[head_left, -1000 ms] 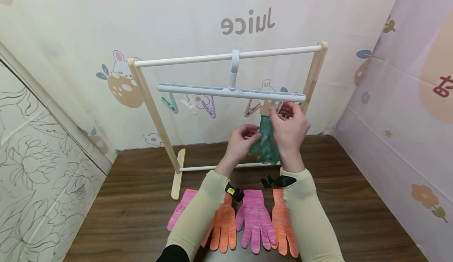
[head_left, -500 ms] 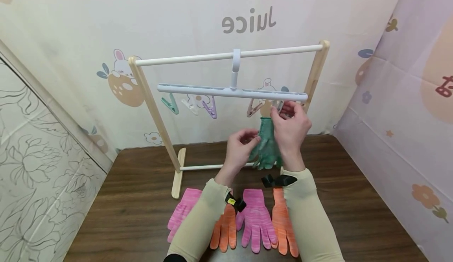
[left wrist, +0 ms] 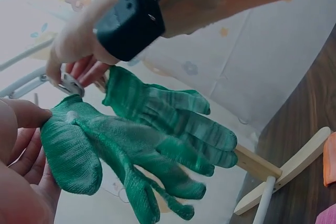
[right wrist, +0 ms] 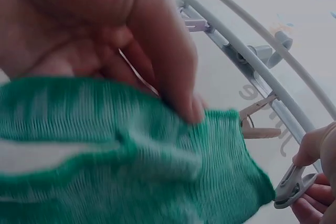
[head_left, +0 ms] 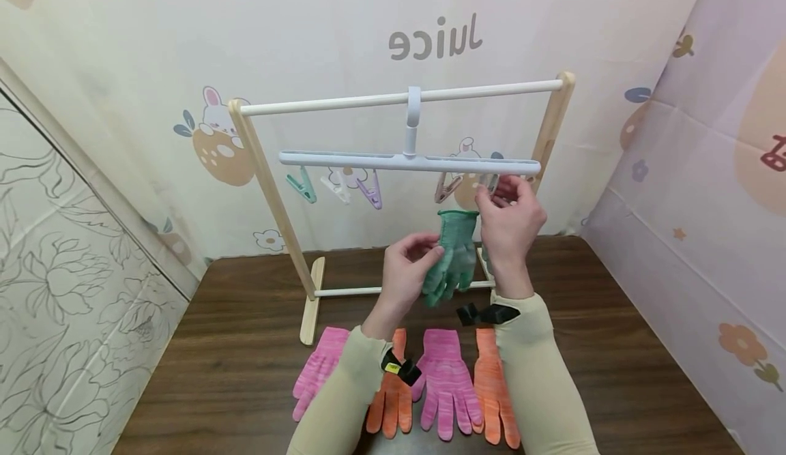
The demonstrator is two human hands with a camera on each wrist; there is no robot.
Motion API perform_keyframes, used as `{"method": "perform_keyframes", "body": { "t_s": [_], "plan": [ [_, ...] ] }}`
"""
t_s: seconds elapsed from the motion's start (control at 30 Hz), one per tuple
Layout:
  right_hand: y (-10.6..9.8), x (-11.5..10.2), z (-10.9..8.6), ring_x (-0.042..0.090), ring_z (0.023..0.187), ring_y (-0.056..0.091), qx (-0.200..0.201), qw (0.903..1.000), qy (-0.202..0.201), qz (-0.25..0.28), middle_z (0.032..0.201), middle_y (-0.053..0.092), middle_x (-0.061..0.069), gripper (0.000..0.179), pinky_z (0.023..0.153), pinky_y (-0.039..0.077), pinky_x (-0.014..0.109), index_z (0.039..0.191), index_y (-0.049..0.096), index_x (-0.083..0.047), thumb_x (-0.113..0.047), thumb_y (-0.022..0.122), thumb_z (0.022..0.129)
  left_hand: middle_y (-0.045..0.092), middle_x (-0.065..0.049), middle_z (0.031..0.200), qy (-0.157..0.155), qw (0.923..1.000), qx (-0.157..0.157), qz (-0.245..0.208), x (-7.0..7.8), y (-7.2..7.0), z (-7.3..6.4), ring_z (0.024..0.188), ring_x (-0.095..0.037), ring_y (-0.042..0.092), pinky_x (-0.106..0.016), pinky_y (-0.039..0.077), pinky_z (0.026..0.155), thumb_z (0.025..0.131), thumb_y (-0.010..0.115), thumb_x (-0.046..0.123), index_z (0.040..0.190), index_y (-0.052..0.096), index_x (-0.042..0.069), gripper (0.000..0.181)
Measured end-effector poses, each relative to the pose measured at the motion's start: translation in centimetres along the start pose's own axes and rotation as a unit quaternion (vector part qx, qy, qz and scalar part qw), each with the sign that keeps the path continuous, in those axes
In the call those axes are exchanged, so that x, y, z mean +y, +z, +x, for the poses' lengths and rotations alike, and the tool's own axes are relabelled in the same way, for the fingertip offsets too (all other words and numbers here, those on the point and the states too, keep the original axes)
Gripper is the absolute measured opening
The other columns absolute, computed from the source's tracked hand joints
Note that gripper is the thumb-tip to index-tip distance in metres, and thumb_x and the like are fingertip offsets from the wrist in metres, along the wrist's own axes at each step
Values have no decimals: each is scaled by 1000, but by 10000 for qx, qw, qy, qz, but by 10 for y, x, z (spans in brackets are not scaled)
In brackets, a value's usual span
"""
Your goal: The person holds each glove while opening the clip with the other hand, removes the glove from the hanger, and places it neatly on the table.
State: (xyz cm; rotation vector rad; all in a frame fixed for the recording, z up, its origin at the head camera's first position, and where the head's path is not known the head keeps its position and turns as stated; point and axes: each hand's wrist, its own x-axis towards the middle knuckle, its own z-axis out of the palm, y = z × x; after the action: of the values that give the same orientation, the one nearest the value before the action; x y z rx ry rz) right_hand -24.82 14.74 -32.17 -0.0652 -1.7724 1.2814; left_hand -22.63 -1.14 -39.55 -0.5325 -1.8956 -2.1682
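Observation:
A green glove (head_left: 456,247) hangs from my left hand (head_left: 406,274), which pinches its thumb side near the cuff, fingers of the glove pointing down. My right hand (head_left: 512,219) pinches a grey clip (head_left: 489,182) under the right end of the pale blue hanger (head_left: 368,162). In the right wrist view, the glove's cuff comes close to the clip (right wrist: 294,184); I cannot tell if they touch. The left wrist view shows a second green glove (left wrist: 168,116) hanging beyond the first, its upper end near my right hand. In the head view, that glove is mostly hidden behind my right hand.
The hanger hooks over a white rail (head_left: 491,92) on a wooden stand (head_left: 270,199). A green clip (head_left: 302,185), white, purple and brown clips (head_left: 447,187) dangle from it. Pink gloves (head_left: 445,380) and orange gloves (head_left: 491,387) lie on the dark wood table (head_left: 215,373).
My left hand has moved slightly left and down with the green glove, which now shows more fully beside my right hand. The right hand stays at the grey clip.

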Motion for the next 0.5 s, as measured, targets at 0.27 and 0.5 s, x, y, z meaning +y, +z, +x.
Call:
{"method": "perform_keyframes", "body": {
  "t_s": [0.27, 0.5],
  "plan": [
    [-4, 0, 2, 20, 90, 68, -50, 10000, 76, 25, 101, 71, 16, 37, 81, 56, 24, 113, 67, 5, -15, 79, 84, 69, -7, 95, -128, 9996, 113, -217, 12, -19, -19, 84, -17, 62, -23, 50, 69, 89, 73, 4, 108, 71, -3, 20],
    [-7, 2, 4, 18, 91, 67, -88, 9999, 117, 48, 101, 71, 14, 39, 81, 56, 24, 113, 67, 4, -18, 79, 84, 68, -10, 93, -240, 9980, 491, -317, 15, -44, -41, 80, -16, 62, -23, 51, 68, 88, 73, 0, 107, 70, -5, 20]
  ]
}}
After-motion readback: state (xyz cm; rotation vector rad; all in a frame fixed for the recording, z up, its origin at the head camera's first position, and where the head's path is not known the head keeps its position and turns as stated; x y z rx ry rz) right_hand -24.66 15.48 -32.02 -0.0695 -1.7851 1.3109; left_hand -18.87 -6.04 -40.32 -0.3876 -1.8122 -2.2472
